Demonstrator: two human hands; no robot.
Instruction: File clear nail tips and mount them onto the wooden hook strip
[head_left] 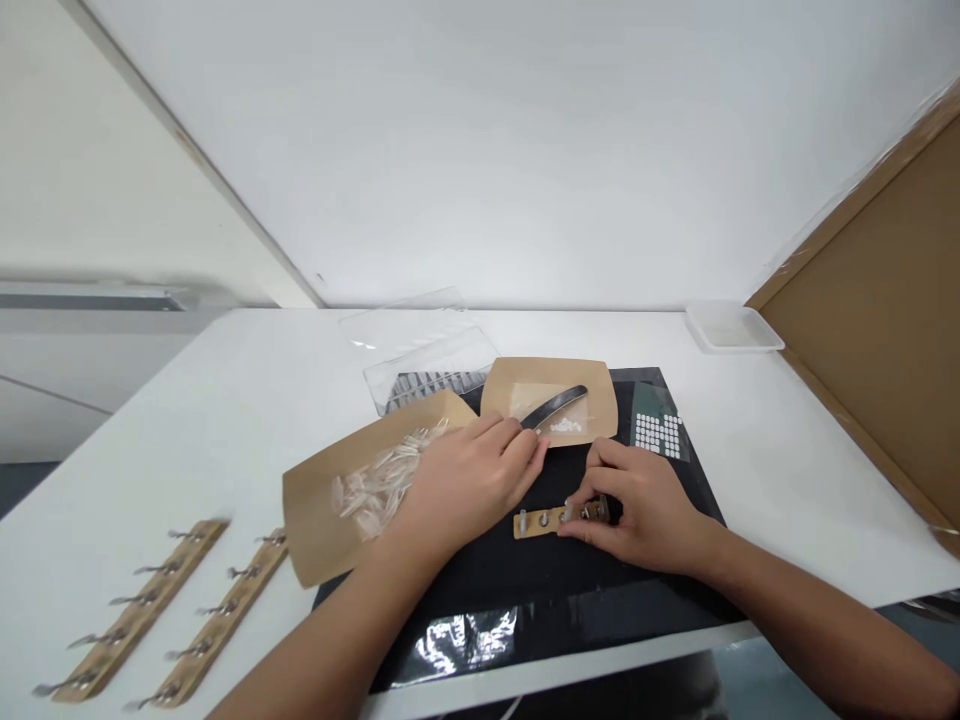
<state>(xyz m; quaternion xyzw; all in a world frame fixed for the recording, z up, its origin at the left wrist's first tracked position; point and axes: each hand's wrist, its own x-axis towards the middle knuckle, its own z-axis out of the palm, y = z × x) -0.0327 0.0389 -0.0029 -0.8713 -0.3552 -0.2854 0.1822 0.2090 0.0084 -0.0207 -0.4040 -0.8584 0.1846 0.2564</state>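
At my far left, two wooden strips (142,610) with metal-looking holders lie slantwise on the white table (150,430), a narrow lane of tabletop between them. The table's left edge runs well apart from them, while the inner strip's far end comes right up beside a brown paper tray (315,510). That tray holds a heap of clear plastic pieces (386,475) and overlaps my black mat (517,585). Behind it, clear plastic cases (431,360) reach past the mat's far edge.

My left hand (476,465) crosses the tray's right side, thumb and fingers drawn close together at the near edge of a second tray (499,380); I cannot tell whether they hold anything. In that tray lie a black curved file (559,402) and small white bits (566,426).

Just nearer me, a short wooden strip (553,518) rests on the mat, black surface showing in front of it. My right hand (652,500) covers its right part, thumb and forefinger narrowed on a small clear piece (568,511) there. Beyond that hand, a sheet of white dots (656,432) sits by the mat's right edge. White tabletop then stretches towards a shallow container (735,328) and the cardboard wall (885,300).
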